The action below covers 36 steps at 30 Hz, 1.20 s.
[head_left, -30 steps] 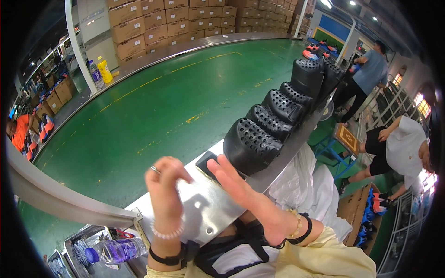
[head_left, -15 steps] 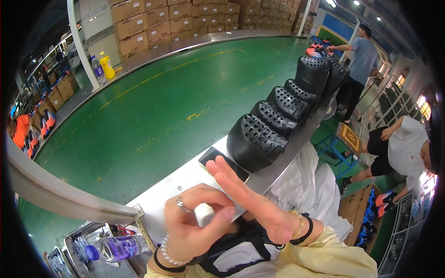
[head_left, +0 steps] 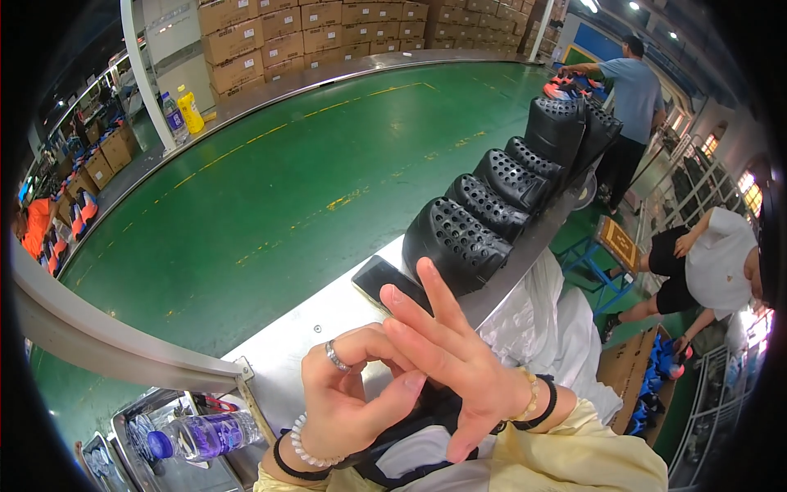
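I'm holding the bare right hand (head_left: 477, 369) with its grip apart, can't tell whether the curled left hand (head_left: 348, 395) is pinching together, and a flat black rectangular phone (head_left: 377, 275) is lying on the silvery metal counter (head_left: 283, 361) beside perforated black clogs (head_left: 456, 242).

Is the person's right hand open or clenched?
Open: the right hand has its fingers spread apart, not curled into a fist.

A dark phone (head_left: 377, 276) and black shoes (head_left: 452, 246) on a metal bench (head_left: 299, 348)
The phone lies flat beside the nearest shoe, partly hidden by the right hand's (head_left: 475, 373) fingers. The rounded shoes, their toes dotted with holes, stand close together in a row along the bench.
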Each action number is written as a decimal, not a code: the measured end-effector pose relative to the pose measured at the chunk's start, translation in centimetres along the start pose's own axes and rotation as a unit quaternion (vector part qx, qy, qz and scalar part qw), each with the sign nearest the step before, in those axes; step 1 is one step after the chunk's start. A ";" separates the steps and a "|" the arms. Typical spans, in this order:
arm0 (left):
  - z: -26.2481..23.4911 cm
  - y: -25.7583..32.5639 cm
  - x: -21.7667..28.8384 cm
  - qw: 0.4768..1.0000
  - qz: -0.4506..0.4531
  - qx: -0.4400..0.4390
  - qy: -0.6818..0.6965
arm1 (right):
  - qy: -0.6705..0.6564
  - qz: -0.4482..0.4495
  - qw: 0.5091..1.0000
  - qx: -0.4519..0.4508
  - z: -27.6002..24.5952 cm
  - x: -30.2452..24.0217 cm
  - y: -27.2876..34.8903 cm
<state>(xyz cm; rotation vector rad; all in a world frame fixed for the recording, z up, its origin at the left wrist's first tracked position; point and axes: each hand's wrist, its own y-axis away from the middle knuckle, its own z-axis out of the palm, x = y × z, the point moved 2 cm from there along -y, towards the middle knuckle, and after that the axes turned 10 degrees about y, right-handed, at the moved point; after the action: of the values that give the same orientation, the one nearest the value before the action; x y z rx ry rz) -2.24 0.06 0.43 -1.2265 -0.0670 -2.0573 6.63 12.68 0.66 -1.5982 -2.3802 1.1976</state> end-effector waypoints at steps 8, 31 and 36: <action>-0.5 0.0 -0.5 1.000 -0.030 0.006 -0.006 | 0.097 0.006 0.995 -0.004 -0.3 -0.1 0.2; -0.7 -0.2 -2.0 0.987 -0.089 0.008 0.137 | 0.194 0.014 0.981 -0.015 -1.0 -0.5 0.6; -0.8 -0.4 -2.2 0.982 -0.092 0.009 0.165 | 0.114 0.003 0.993 0.018 -0.7 -0.3 0.5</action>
<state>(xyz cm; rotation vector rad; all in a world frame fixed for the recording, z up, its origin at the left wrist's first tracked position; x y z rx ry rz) -2.47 1.25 -1.59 -0.8815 -0.0446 -2.3898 7.50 12.98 0.96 -1.6344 -2.2024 0.9921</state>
